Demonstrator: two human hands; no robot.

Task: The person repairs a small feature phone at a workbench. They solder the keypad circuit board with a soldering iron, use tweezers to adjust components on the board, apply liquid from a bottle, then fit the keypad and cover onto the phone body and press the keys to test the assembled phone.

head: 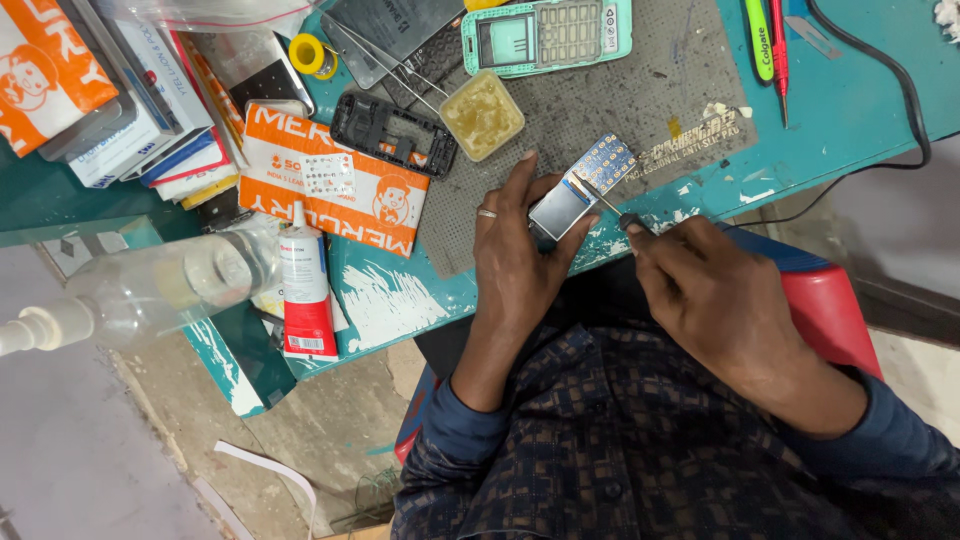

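Phone circuit board (583, 187) lies pinched in the left hand (517, 255) at the surface's (850, 110) near edge, long axis running far-right; right hand (705, 290), just right, grips a screwdriver (603, 203) touching it.

A teal-painted tabletop (850, 110) with chipped, white-scraped patches along its near edge carries a grey perforated mat (620, 90). Below the edge lies a bare, dusty concrete floor (100, 450). A red seat (830, 310) stands beside the tabletop's near edge. Light is even.
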